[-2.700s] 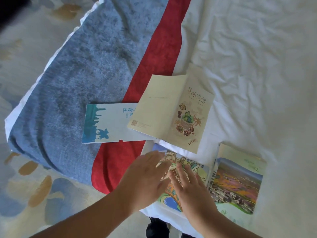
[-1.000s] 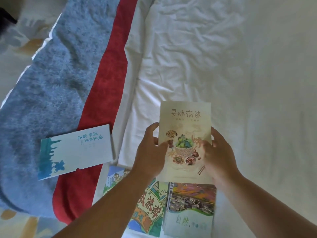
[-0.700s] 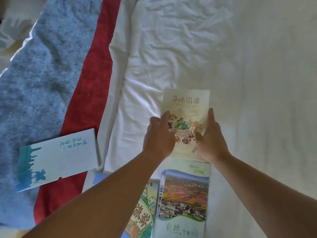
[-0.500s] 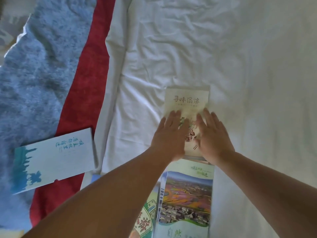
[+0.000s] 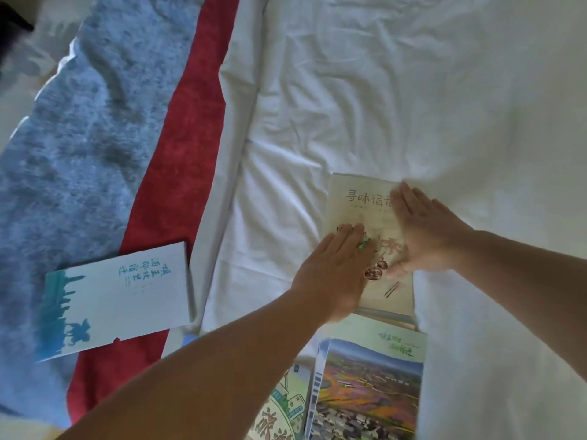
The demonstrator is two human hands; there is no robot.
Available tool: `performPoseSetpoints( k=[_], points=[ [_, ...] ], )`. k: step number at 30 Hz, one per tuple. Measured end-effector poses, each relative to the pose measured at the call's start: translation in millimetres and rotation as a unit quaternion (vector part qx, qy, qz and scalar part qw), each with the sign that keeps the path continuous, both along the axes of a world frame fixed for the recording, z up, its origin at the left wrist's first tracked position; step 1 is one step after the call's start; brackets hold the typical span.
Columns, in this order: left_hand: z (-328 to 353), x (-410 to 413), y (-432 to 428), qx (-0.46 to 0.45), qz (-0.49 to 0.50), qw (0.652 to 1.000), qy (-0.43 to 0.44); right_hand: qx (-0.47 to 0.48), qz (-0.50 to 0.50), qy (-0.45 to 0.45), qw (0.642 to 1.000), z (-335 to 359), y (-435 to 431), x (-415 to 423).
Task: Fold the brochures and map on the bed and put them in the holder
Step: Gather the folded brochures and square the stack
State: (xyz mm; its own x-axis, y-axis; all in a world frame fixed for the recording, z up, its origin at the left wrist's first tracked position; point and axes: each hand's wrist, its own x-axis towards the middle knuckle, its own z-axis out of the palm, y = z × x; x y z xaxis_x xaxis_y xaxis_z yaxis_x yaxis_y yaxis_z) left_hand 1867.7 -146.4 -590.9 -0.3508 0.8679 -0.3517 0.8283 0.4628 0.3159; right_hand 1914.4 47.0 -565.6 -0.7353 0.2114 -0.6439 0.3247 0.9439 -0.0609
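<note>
A folded cream food brochure (image 5: 357, 203) lies flat on the white sheet (image 5: 397, 90). My left hand (image 5: 333, 274) presses its lower left part with straight fingers. My right hand (image 5: 422, 230) lies flat on its right side, fingers reaching toward the top edge. Below it lies a landscape-photo brochure (image 5: 368, 385), and to that one's left a cartoon map (image 5: 279, 414) partly hidden under my left forearm. A white and teal holder (image 5: 117, 296) lies flat at the left, across the red stripe.
A fuzzy blue blanket (image 5: 79, 138) with a red band (image 5: 178, 154) covers the bed's left side. Patterned floor shows at the top left corner. Wrinkled white sheet stretches across the right and far side.
Both hands folded the cream brochure, carried it up the sheet and laid it down. Since half a second ago my right hand slid up its right side; the left stays low.
</note>
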Motion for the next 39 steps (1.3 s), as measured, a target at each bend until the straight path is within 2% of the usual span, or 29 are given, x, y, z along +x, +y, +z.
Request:
performPoseSetpoints(
  k=[3, 6, 10, 14, 19, 23, 25, 27, 30, 33, 39],
  points=[
    [-7.0, -32.3, 21.2, -0.020, -0.013, 0.998, 0.064, 0.007, 0.012, -0.020, 1.000, -0.3, -0.9, 1.5],
    [-13.4, -44.8, 37.3, -0.034, -0.009, 0.996, 0.078, 0.018, 0.008, -0.027, 0.999, -3.4, -2.1, 0.2],
    [-7.4, -25.3, -8.0, -0.034, -0.081, 0.993, 0.073, 0.027, 0.009, -0.024, 0.999, -1.0, -2.0, 2.7],
    [12.7, -24.6, -62.0, -0.055, -0.084, 0.994, 0.036, 0.036, 0.013, -0.039, 0.999, 2.5, -8.2, -1.7],
    [40.6, -23.5, -96.2, -0.040, -0.021, 0.999, 0.021, 0.056, 0.013, -0.025, 0.998, -7.3, -2.3, -1.7],
    [63.7, -45.3, -158.1, 0.025, 0.116, 0.991, 0.057, 0.056, 0.006, -0.007, 0.998, -28.6, 8.4, 5.0],
    [66.9, -58.1, -201.1, -0.022, 0.201, 0.976, 0.085, 0.043, -0.004, 0.009, 0.999, -48.3, 19.2, 11.9],
    [62.5, -65.1, -242.0, -0.118, 0.252, 0.956, 0.094, 0.022, -0.001, 0.026, 0.999, -60.6, 24.0, 18.7],
    [52.9, -68.3, -284.6, -0.204, 0.236, 0.945, 0.101, 0.011, 0.066, 0.031, 0.997, -68.1, 18.9, 29.8],
    [42.2, -72.2, -301.9, -0.216, 0.206, 0.948, 0.107, 0.011, 0.108, 0.031, 0.994, -66.8, 9.0, 36.6],
    [38.6, -71.8, -301.6, -0.204, 0.170, 0.949, 0.172, 0.033, 0.055, 0.049, 0.997, -23.8, -36.0, 23.1]
  ],
)
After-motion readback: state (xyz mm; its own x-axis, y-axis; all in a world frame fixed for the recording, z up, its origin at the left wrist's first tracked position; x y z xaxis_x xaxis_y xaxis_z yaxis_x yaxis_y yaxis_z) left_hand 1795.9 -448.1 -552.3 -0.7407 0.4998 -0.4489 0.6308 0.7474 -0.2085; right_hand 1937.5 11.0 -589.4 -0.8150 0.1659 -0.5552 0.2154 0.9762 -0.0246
